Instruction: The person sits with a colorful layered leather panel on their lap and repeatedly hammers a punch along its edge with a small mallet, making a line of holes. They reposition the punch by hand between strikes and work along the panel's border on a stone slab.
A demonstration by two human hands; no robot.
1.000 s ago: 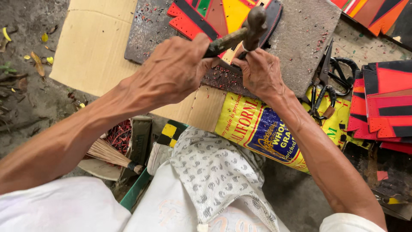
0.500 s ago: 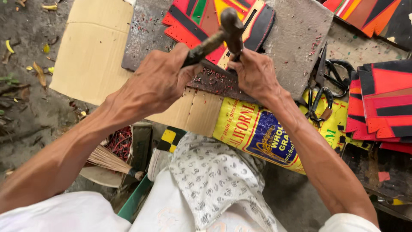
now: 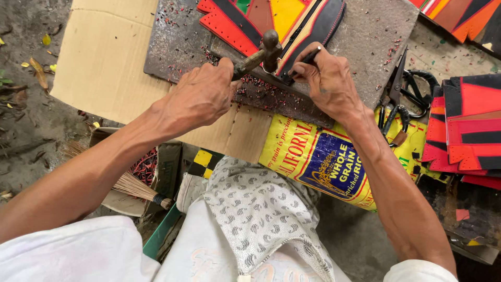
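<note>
Red, black and yellow leather piece (image 3: 271, 18), yellow-and-blue sack (image 3: 323, 156).

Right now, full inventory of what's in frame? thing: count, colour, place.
hammer: 1, dark head, wooden handle, in left hand over slab
punch tool: 1, black, in right hand
leather piece: 1, red, black, yellow, on slab
stone slab: 1, grey, top centre
cardboard: 1, tan, under slab
scissors: count unclear, black, right of slab
printed sack: 1, yellow and blue, below slab
leather stack: 1, red and black, right
broom: 1, straw, lower left
left hand: 1, gripping hammer
right hand: 1, gripping punch tool
</note>
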